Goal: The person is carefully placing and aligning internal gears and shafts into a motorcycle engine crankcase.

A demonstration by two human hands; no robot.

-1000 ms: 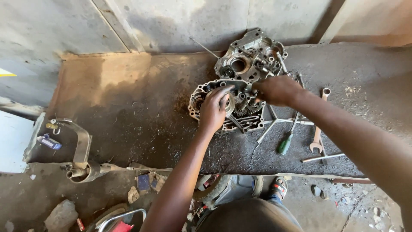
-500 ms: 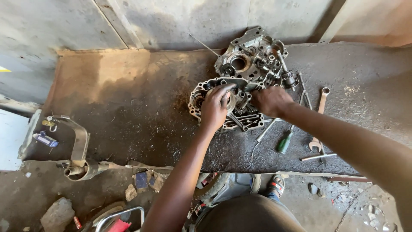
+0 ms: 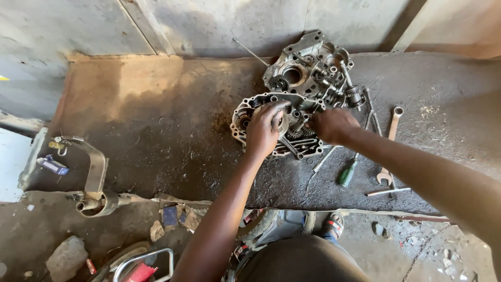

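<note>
Two hands work on one metal engine case (image 3: 292, 143) lying flat on the dirty tabletop (image 3: 156, 130), so its open side faces up; the left hand (image 3: 263, 128) presses curled fingers on a round part inside; the right hand (image 3: 334, 125) looks closed, maybe around a small part. Gears sit in the case; a second case (image 3: 308, 68) lies behind; a screwdriver (image 3: 347, 172) and wrench (image 3: 389, 146) lie close.
</note>
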